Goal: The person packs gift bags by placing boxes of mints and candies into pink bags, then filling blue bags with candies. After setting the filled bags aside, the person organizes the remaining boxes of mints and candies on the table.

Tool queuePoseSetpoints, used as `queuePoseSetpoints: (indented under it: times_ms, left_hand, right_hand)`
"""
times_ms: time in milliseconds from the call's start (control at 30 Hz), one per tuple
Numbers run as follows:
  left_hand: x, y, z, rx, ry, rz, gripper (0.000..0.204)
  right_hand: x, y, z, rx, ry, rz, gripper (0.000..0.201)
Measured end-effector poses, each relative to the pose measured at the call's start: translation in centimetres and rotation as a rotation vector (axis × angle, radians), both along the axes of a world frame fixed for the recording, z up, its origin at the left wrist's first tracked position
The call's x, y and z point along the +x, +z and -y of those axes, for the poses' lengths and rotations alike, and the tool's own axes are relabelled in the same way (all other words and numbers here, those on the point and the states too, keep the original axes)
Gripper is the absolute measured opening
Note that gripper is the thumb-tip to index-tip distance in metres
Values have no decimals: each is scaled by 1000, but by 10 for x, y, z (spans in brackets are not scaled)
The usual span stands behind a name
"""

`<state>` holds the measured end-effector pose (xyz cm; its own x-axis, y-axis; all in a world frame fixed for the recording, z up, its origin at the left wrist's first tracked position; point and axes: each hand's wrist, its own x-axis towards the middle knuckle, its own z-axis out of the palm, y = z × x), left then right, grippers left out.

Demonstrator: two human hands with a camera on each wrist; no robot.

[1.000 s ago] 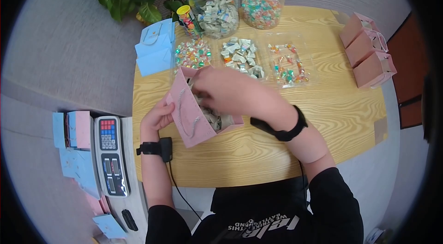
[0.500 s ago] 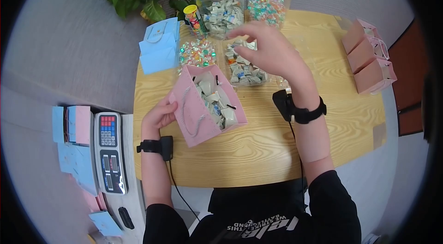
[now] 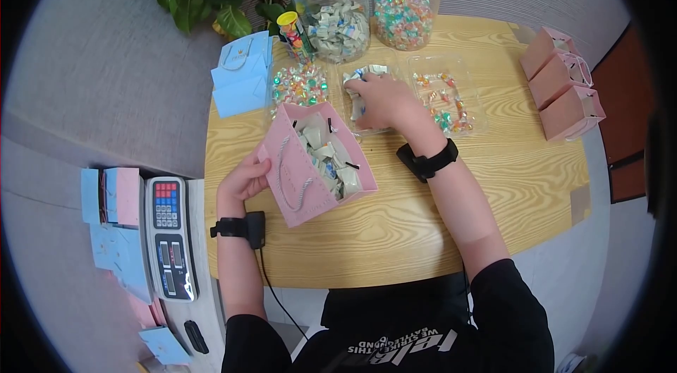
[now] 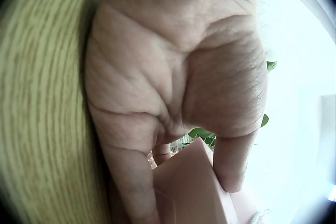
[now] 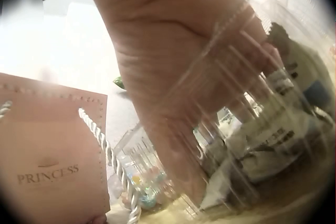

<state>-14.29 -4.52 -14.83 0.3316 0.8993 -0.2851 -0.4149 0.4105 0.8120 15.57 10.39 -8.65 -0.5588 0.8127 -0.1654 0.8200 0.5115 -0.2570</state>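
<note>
In the head view, my left hand (image 3: pixel 247 174) holds a small pink paper gift bag (image 3: pixel 300 186) by its side edge, thumb on the front. The bag tilts, its mouth facing up and right, with several pale wrapped candies (image 3: pixel 331 165) inside. White rope handles hang on its front, and the right wrist view shows PRINCESS printed on the bag (image 5: pixel 47 150). My right hand (image 3: pixel 388 100) reaches into the middle clear plastic tray. Its fingers and thumb stand apart down among the pale wrapped candies (image 5: pixel 262 145), partly seen through the tray's wall.
Colourful candies (image 3: pixel 300 84) fill the left tray; the right tray (image 3: pixel 448 101) holds fewer. Behind stand two clear jars of candies (image 3: pixel 338 31) and a yellow-lidded tube (image 3: pixel 293 34). Blue bags (image 3: pixel 243 77) stand left, three pink bags (image 3: pixel 564 84) right. A scale (image 3: pixel 169 239) sits beside the table.
My right hand left the pink bag's mouth, rose over the trays with fingers spread, then came down into the middle tray. My left hand keeps its hold on the bag.
</note>
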Motion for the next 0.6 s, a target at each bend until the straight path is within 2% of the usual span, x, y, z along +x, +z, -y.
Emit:
queuePoseSetpoints:
  times_ms: [67,100,167,300,400,500,600]
  left_hand:
    - [0,0,0,3,0,-1,87]
    - [-1,-1,0,-1,-9,-5,87]
    - [-1,1,-1,-6,-19,-11,88]
    - [1,3,0,-10,-10,-31,90]
    - [2,5,1,-13,0,-42,91]
    - [1,3,1,-12,2,-35,91]
    - [0,3,1,-11,1,-30,91]
  right_hand:
    - [1,-9,-4,25,-1,-123,52]
    - [2,-13,-6,25,-3,-125,52]
    - [2,-16,-7,51,-6,-182,38]
    - [4,-29,-16,30,15,-269,34]
    - [4,-35,-20,103,35,-393,30]
    - [9,-22,-20,117,68,-450,24]
    - [16,-1,-16,41,-14,-452,22]
